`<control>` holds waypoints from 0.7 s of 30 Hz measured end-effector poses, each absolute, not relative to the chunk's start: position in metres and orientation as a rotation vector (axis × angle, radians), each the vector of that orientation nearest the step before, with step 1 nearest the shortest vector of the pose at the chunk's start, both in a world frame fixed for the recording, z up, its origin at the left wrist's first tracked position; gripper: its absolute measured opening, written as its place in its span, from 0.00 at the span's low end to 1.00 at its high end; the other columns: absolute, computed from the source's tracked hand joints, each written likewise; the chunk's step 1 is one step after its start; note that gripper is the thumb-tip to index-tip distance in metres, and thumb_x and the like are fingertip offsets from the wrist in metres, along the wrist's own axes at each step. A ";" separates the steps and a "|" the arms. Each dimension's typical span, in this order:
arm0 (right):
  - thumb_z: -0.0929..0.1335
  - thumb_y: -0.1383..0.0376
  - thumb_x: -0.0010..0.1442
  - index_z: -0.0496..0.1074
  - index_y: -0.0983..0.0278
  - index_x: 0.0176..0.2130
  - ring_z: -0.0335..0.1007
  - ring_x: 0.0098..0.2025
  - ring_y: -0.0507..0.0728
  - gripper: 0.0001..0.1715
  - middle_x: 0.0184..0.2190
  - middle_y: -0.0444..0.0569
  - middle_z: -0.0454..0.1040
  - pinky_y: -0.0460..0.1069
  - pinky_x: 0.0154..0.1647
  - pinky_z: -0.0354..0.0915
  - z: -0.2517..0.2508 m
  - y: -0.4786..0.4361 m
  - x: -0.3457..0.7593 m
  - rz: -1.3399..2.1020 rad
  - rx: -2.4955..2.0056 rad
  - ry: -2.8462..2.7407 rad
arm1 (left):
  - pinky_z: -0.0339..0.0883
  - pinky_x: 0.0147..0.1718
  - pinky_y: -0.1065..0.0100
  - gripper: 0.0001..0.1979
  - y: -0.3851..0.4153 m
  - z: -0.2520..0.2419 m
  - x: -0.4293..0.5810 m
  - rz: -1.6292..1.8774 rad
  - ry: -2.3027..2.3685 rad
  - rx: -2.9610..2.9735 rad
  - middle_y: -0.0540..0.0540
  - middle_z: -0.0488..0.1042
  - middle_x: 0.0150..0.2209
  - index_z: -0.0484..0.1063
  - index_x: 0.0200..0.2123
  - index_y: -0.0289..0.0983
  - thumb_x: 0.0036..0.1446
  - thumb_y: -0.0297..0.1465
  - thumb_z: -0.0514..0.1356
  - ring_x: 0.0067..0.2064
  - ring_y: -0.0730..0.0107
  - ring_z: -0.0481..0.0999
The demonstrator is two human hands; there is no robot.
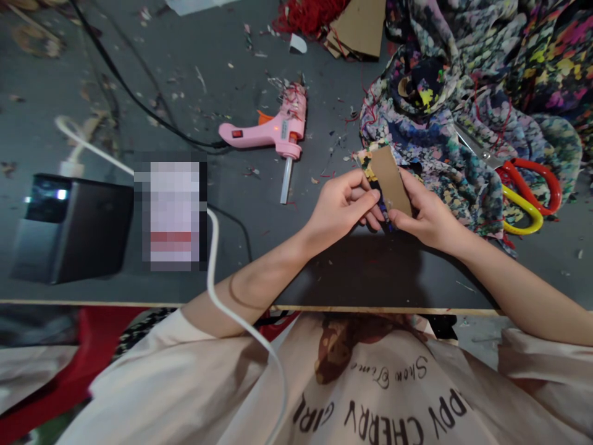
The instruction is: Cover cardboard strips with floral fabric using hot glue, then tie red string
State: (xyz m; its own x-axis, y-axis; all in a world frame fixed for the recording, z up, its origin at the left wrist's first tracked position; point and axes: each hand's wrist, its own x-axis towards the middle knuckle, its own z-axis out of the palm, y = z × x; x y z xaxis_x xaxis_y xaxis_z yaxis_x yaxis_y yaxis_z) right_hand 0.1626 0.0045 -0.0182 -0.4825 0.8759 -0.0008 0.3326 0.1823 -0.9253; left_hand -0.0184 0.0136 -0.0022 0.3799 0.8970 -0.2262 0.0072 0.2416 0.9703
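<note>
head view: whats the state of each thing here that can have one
cardboard piece: held between both hands, patterned cloth on its top left edge
left hand: pinching the cardboard piece
right hand: pinching its other side
glue gun: lying on its side, glue stick loaded
floral fabric: crumpled in a heap
scissors: lying on the floral fabric, blades partly hidden

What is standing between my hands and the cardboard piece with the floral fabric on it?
Nothing visible. The left hand and right hand both pinch the cardboard piece at its lower end. The pink glue gun and scissors lie off to the sides, apart from it.
</note>
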 end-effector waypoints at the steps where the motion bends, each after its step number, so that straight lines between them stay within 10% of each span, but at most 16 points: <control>1: 0.63 0.63 0.58 0.55 0.65 0.67 0.70 0.57 0.61 0.39 0.52 0.52 0.74 0.55 0.60 0.67 -0.018 0.005 0.163 1.287 -1.123 -1.915 | 0.63 0.18 0.78 0.10 0.014 -0.002 -0.019 0.768 1.006 1.166 0.54 0.77 0.19 0.60 0.26 0.38 0.58 0.27 0.58 0.19 0.74 0.78; 21: 0.68 0.54 0.59 0.56 0.65 0.66 0.63 0.65 0.62 0.42 0.63 0.56 0.66 0.56 0.67 0.59 -0.017 0.006 0.164 1.365 -1.062 -1.851 | 0.63 0.17 0.77 0.13 0.016 -0.001 -0.020 0.775 1.013 1.171 0.54 0.77 0.18 0.60 0.26 0.38 0.58 0.32 0.61 0.20 0.71 0.79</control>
State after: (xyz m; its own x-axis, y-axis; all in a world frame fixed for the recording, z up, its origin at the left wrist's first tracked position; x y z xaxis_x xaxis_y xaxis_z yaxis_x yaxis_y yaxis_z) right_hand 0.1644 0.0058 -0.0167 -0.5004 0.8658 0.0068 0.2492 0.1515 -0.9565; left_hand -0.0195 0.0155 -0.0014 0.3704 0.9009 -0.2264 0.0176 0.2369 0.9714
